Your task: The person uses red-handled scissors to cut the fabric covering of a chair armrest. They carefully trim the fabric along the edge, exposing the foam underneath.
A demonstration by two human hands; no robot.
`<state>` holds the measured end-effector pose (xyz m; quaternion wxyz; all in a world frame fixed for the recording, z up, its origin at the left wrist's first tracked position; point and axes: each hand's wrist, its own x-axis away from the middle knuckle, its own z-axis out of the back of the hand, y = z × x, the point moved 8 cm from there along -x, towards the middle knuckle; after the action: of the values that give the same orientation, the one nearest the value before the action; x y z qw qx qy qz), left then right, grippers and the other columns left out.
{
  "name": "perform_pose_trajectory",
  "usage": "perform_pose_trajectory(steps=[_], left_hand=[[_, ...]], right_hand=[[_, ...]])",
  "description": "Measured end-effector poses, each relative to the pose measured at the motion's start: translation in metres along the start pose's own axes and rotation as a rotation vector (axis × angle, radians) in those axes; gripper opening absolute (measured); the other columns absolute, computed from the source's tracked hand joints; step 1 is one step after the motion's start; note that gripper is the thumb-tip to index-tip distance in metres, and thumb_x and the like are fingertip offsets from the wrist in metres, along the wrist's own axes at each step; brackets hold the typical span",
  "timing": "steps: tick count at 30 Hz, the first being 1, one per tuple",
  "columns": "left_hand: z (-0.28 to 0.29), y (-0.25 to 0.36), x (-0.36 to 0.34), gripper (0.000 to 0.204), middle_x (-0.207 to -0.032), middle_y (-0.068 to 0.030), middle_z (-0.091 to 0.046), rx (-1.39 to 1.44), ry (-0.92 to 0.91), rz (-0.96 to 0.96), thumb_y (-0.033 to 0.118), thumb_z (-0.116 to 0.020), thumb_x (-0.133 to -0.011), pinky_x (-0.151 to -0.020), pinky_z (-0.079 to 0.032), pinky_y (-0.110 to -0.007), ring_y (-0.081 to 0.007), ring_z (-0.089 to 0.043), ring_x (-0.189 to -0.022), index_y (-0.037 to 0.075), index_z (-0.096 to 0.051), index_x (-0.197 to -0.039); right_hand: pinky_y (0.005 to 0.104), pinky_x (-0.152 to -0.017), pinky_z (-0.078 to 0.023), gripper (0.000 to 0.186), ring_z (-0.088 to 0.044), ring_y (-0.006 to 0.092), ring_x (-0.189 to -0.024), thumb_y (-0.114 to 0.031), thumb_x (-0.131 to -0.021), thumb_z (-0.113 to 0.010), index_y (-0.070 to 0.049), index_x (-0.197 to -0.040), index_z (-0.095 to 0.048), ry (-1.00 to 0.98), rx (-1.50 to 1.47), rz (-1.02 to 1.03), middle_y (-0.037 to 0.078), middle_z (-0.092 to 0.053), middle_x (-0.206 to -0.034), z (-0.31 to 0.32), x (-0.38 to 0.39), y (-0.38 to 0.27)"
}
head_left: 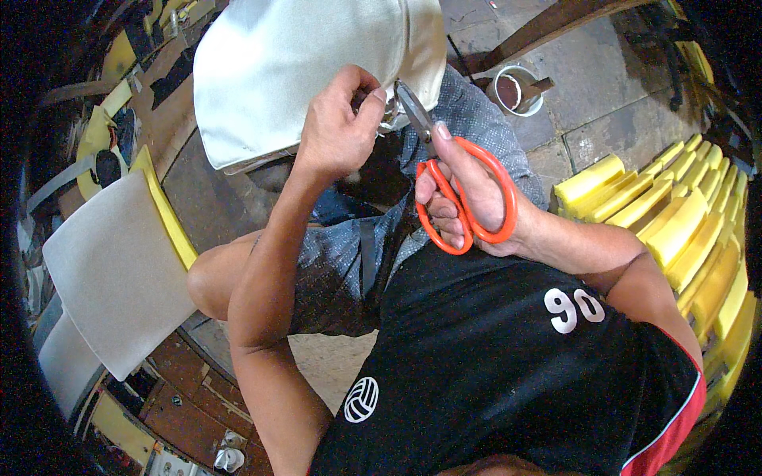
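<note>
A pale, cream-coloured covered cushion or seat pad (294, 75) rests in front of me at the top, its near right corner by my knee. My left hand (341, 123) is closed in a pinch at that corner; what its fingertips hold is too small to make out. My right hand (476, 190) grips a pair of scissors (508, 186) with orange handles. The dark blades point up and away, their tips touching or very near the cushion's edge beside my left fingers. The blades look closed or nearly so.
Several yellow foam pieces (675, 198) stand in rows at the right. A white bucket (516, 90) holding brown stuff and a stick sits on the tiled floor, near a wooden bar (556, 28). Another pale padded panel (119, 262) leans at the left, among scraps.
</note>
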<state>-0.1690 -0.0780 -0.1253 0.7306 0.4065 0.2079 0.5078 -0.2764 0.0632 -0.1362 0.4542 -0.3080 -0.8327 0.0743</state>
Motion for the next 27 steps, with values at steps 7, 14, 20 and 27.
perform_pose_trajectory(steps=[7, 14, 20, 27], left_hand=[[-0.003, 0.007, 0.001, 0.021, -0.079, -0.0206, -0.066, -0.043, -0.027, -0.029, 0.020, -0.058, -0.090, -0.071, -0.051, -0.042, -0.0337, -0.067, -0.076, 0.000, -0.061, -0.097], [0.010, -0.002, -0.007, 0.020, -0.079, -0.0219, -0.066, -0.032, 0.138, -0.062, 0.017, -0.057, -0.090, -0.070, -0.051, -0.040, -0.0346, -0.067, -0.075, -0.001, -0.062, -0.098], [0.002, 0.002, -0.009, 0.025, -0.079, -0.0208, -0.066, -0.067, 0.004, -0.047, 0.020, -0.058, -0.091, -0.069, -0.050, -0.040, -0.0321, -0.066, -0.072, -0.001, -0.065, -0.101], [-0.006, 0.000, -0.009, 0.027, -0.083, -0.0218, -0.067, 0.008, -0.042, -0.043, 0.023, -0.060, -0.091, -0.071, -0.050, -0.041, -0.0355, -0.066, -0.077, -0.001, -0.066, -0.101]], right_hand=[[0.0275, -0.033, -0.034, 0.069, -0.039, 0.0115, -0.035, -0.071, -0.094, -0.040, -0.006, -0.076, -0.053, 0.006, 0.055, 0.028, -0.002, -0.037, -0.046, 0.004, 0.001, -0.001], [0.0290, -0.035, -0.033, 0.068, -0.041, 0.0125, -0.036, -0.069, -0.094, -0.044, -0.005, -0.076, -0.055, 0.126, 0.180, 0.138, -0.001, -0.041, -0.048, 0.019, 0.002, -0.010], [0.0316, -0.054, -0.046, 0.045, -0.057, 0.0173, -0.055, -0.046, -0.087, -0.072, -0.002, -0.085, -0.062, 0.451, 0.972, 0.712, 0.006, -0.056, -0.061, 0.042, -0.020, -0.080], [0.0476, -0.069, -0.052, 0.053, -0.067, 0.0408, -0.077, -0.048, -0.079, -0.076, 0.001, -0.092, -0.064, 0.658, 1.276, 0.707, 0.024, -0.067, -0.083, 0.054, -0.059, -0.098]])
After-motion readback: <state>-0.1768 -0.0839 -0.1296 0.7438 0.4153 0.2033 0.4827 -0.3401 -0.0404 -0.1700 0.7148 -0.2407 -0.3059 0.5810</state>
